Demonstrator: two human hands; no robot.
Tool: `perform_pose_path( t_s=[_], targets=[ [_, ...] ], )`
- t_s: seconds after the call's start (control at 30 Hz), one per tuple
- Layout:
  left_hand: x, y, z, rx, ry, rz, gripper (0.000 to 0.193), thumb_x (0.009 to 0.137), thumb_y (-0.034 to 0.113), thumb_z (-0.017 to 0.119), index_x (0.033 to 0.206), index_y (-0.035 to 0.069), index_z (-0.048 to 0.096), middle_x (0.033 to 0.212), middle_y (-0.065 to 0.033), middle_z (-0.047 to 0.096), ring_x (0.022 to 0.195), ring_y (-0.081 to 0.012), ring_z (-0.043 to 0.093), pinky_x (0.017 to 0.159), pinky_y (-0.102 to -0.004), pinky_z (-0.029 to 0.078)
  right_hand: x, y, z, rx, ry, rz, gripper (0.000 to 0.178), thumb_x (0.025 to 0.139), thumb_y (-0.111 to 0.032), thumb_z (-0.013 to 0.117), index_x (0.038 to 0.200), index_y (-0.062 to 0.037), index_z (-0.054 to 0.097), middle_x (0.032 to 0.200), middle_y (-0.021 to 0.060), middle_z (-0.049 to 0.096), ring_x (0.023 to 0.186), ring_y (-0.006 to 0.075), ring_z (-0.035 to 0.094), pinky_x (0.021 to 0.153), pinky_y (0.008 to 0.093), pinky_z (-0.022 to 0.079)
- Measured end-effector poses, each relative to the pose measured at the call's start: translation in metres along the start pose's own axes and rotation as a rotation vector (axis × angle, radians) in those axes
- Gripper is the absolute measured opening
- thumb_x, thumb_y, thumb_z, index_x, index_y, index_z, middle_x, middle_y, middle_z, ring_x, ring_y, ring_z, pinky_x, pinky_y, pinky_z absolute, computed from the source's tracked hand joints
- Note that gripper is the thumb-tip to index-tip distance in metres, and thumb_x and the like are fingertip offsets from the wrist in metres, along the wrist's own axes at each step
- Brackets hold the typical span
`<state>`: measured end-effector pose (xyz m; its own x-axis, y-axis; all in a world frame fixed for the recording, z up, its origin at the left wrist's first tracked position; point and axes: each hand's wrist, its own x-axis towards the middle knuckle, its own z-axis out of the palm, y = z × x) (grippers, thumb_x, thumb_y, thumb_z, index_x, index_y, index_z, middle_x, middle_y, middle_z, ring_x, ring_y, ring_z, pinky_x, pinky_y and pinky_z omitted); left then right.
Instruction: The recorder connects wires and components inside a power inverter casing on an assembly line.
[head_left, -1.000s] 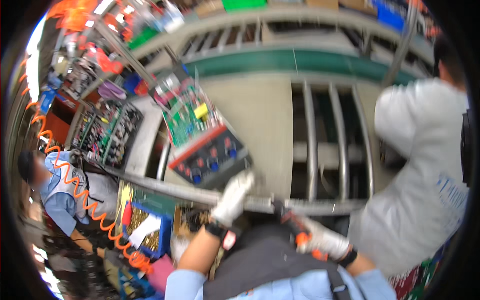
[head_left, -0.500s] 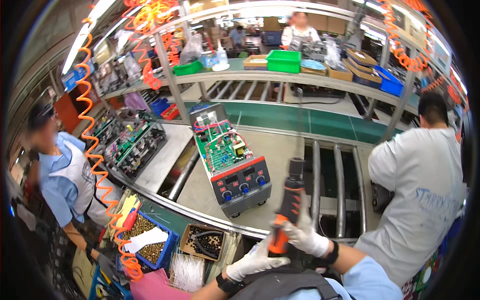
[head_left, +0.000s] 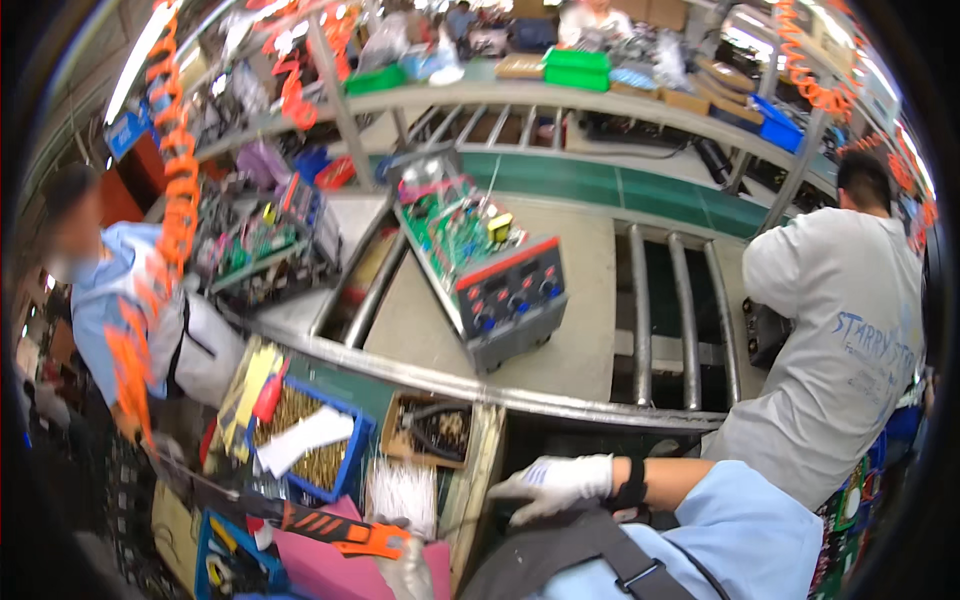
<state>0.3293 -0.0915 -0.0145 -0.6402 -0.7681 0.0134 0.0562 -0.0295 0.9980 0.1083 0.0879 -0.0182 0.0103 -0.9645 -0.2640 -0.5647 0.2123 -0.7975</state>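
My left hand, in a grey glove, comes in at the lower edge. It grips the orange end of a black and orange power screwdriver, which lies level and points left over a pink bin. My right hand, in a white glove with a black wristband, reaches left from my blue sleeve. Its fingers are spread and hold nothing, just below the bench rail. Beyond the rail, an open machine chassis with a green circuit board and a knobbed front panel sits on the bench.
Below the rail are a blue bin of brass screws, a box with pliers and white ties. Metal rollers lie to the right. A person in grey stands right, another in light blue left, beside an orange coiled hose.
The view swung left and down. The screwdriver, upright in my right hand half a second ago, now lies low at the left in my left hand. My right hand is free.
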Motion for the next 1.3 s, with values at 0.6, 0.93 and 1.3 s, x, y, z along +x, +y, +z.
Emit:
perform_pose_path(
  t_s=[0.6, 0.93, 1.3],
  targets=[
    [0.022, -0.1, -0.12, 0.077, 0.862, -0.547, 0.013, 0.085, 0.018, 0.06, 0.08, 0.007, 0.055, 0.065, -0.0019, 0.05, 0.053, -0.0149, 0.048, 0.047, -0.0289, 0.04, -0.104, 0.16, -0.119, 0.043, 0.445, 0.534, 0.062, 0.087, -0.043, 0.057, 0.135, -0.0051, 0.047, 0.113, 0.024, 0.063, 0.104, 0.0367, 0.062, 0.088, 0.04, 0.05],
    [0.049, -0.085, -0.088, 1.254, 0.854, -0.565, 0.065, 0.088, 0.026, 0.062, 0.132, -0.014, 0.035, 0.126, -0.0261, 0.051, 0.118, -0.0349, 0.048, 0.105, -0.0413, 0.035, -0.078, 0.196, -0.165, 0.208, 0.738, 0.303, 0.085, 0.082, -0.038, 0.068, 0.148, -0.0062, 0.025, 0.13, 0.0265, 0.05, 0.117, 0.039, 0.053, 0.096, 0.0429, 0.045],
    [0.182, -0.045, 0.248, 0.417, -0.087, -0.05, 0.08, 0.097, 0.029, 0.053, 0.149, -0.005, 0.004, 0.155, -0.0253, 0.01, 0.142, -0.0347, 0.017, 0.117, -0.0399, 0.012, -0.018, 0.173, -0.181, 0.133, 0.819, 0.235, 0.038, 0.082, -0.035, 0.067, 0.103, -0.0031, 0.066, 0.091, 0.0197, 0.068, 0.088, 0.0372, 0.065, 0.078, 0.0444, 0.05]
  ],
)
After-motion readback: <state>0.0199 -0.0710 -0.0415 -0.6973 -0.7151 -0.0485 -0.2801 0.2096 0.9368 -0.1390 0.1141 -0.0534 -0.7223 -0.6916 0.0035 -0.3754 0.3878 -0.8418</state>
